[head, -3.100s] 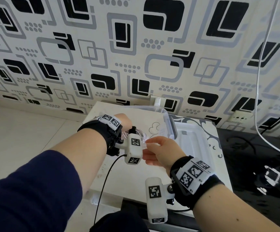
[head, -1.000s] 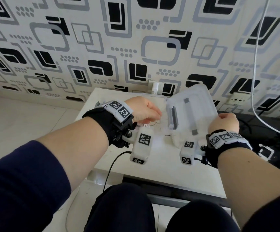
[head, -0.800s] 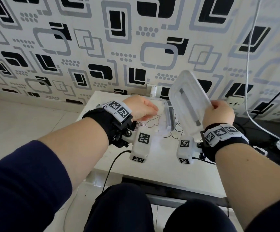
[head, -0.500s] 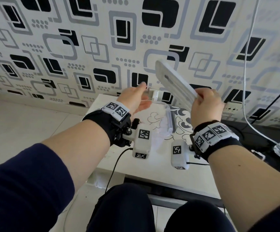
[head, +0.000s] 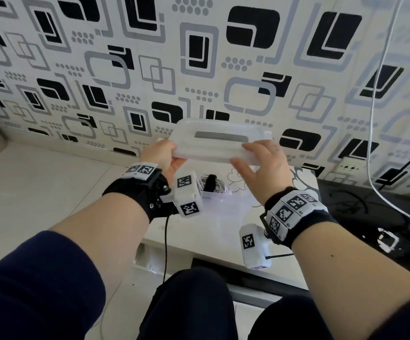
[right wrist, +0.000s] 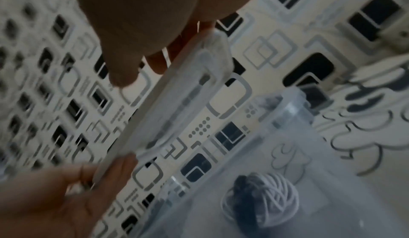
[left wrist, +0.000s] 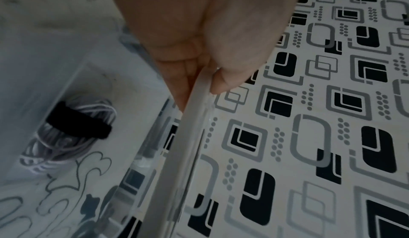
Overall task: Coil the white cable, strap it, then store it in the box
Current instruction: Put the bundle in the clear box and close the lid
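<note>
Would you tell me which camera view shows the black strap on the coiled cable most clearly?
The left wrist view: the strap crosses the cable sharply. The right wrist view blurs it; the head view shows it small, beside the wrist camera.

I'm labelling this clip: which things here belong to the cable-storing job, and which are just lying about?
Job: coiled white cable, black strap, clear box, lid, left hand, right hand.

Lying about: hanging white cord, wall socket.

Head view bright, even daylight, soft shadows, wallpaper (head: 199, 57) lines bowed toward edges by wide lens. Left wrist view dimmer, bluish cast, hand (left wrist: 210, 31) near lens soft. Right wrist view dim, strong motion blur, left side smeared, fine detail lost.
</note>
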